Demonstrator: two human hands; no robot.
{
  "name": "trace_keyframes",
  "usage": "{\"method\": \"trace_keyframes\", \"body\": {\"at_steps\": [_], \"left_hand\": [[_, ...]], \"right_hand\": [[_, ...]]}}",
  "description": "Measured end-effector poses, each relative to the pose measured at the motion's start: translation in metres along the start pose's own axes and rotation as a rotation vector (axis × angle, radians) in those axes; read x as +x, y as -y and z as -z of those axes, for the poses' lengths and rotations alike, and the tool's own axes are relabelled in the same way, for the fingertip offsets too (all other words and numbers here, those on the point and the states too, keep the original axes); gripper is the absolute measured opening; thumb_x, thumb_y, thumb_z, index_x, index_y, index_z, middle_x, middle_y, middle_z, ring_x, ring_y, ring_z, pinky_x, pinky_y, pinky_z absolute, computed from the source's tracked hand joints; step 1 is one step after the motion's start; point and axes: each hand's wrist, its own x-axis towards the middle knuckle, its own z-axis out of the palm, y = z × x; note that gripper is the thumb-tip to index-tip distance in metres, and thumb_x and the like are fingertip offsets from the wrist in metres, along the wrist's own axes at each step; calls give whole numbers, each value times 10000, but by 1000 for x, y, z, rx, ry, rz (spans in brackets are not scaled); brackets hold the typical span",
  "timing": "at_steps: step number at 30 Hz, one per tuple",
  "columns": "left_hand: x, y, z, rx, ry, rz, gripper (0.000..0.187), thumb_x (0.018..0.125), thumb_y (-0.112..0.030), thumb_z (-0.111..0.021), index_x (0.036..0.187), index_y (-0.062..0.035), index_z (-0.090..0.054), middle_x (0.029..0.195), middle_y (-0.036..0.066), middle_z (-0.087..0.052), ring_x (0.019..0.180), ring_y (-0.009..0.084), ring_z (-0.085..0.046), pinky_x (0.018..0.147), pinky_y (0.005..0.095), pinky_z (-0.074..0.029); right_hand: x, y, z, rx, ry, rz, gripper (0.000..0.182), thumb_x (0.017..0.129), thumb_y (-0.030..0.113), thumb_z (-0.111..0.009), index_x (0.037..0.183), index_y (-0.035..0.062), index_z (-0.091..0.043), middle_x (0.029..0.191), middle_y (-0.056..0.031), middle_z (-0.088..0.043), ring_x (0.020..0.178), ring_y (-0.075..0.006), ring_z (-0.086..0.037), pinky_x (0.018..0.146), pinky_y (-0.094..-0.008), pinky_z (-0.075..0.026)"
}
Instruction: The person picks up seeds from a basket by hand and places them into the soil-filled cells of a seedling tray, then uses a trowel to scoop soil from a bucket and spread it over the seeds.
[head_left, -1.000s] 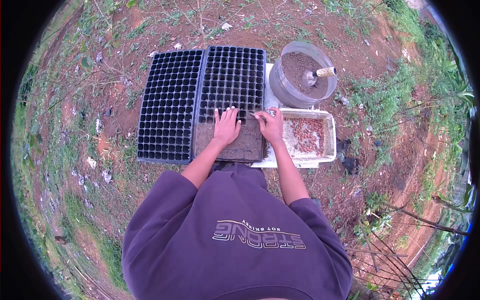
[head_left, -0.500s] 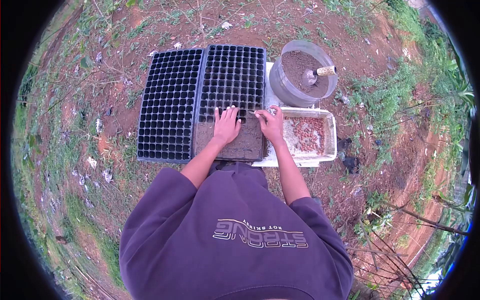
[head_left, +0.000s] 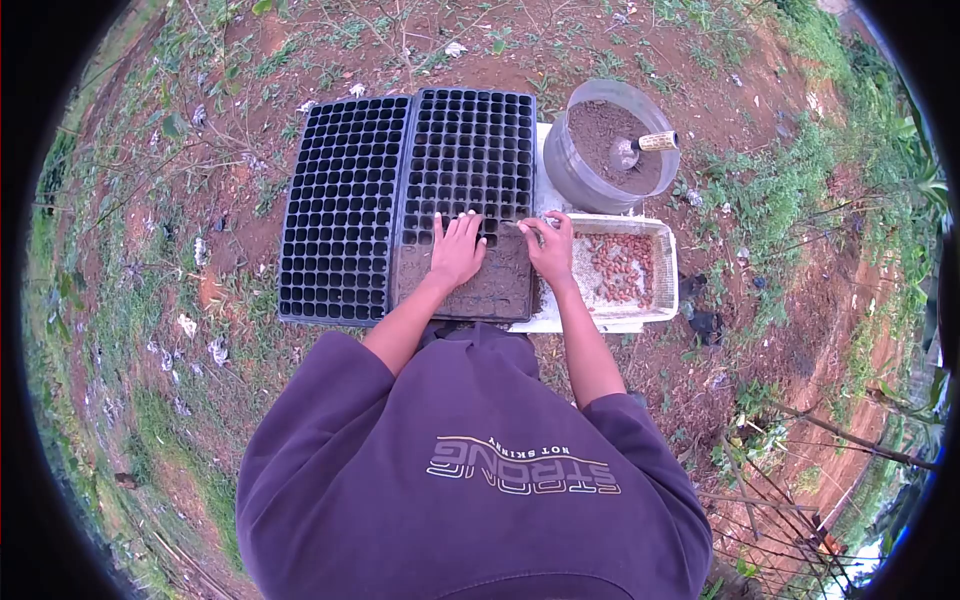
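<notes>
My left hand point(head_left: 458, 250) lies with fingers spread on the right-hand black seedling tray point(head_left: 470, 150), where dark cells meet cells covered with brown soil point(head_left: 480, 292). At that tray's right edge is my right hand point(head_left: 551, 252), thumb and fingertips pinched together. Whatever sits between those fingertips is too small to make out. Just right of this hand stands a cream rectangular basket point(head_left: 672, 270), with many reddish-brown seeds point(head_left: 622, 268) spread over its pale bottom.
A second black seedling tray point(head_left: 340, 210) adjoins on the left. Behind the basket stands a translucent round tub point(head_left: 568, 178) of soil, with a handled scoop point(head_left: 652, 142) resting in it. A white board point(head_left: 545, 318) lies under tub and basket. Weedy ground point(head_left: 200, 390) surrounds everything.
My right hand has shifted very slightly at the tray's right edge, its fingertips still together. My left hand stays in place on the tray. The whole view has drifted slightly.
</notes>
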Motion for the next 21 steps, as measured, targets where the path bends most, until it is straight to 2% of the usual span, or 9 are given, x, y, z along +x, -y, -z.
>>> {"method": "trace_keyframes", "body": {"at_steps": [3, 6, 13, 18, 21], "left_hand": [[0, 2, -2, -17, -42, -24, 486, 933, -288, -507, 1369, -100, -406, 1375, 97, -464, 1290, 250, -423, 1158, 578, -121], [1, 2, -2, -20, -45, -24, 488, 930, -281, -513, 1371, -104, -405, 1377, 98, -464, 1290, 251, -423, 1158, 578, -121], [0, 3, 0, -27, -38, -30, 498, 927, -283, -516, 1378, -106, -401, 1379, 98, -463, 1295, 253, -420, 1157, 581, -119], [-1, 2, 1, -34, -32, -22, 499, 927, -288, -514, 1378, -105, -403, 1383, 98, -460, 1299, 250, -417, 1157, 578, -123], [-1, 3, -1, -29, -41, -24, 498, 928, -288, -511, 1379, -105, -403, 1387, 97, -457, 1303, 250, -413, 1156, 577, -128]], "right_hand": [[0, 2, 2, -47, 52, 54, 121, 844, 253, -716, 933, 176, -739, 1013, -94, -598, 1112, -277, -483, 943, -411, -385], [1, 8, 6, -76, 56, 15, 123, 846, 254, -715, 931, 167, -739, 989, -103, -597, 1100, -275, -490, 936, -406, -390], [2, 5, 4, -58, 77, 53, 126, 842, 251, -720, 938, 172, -742, 1015, -112, -587, 1090, -284, -502, 923, -404, -400], [2, 7, 5, 3, 31, -16, 139, 839, 259, -725, 946, 174, -745, 1012, -109, -597, 1091, -286, -502, 923, -404, -402], [0, 5, 2, -77, 59, 11, 142, 842, 263, -723, 943, 166, -744, 1016, -107, -597, 1089, -289, -502, 922, -402, -402]]}}
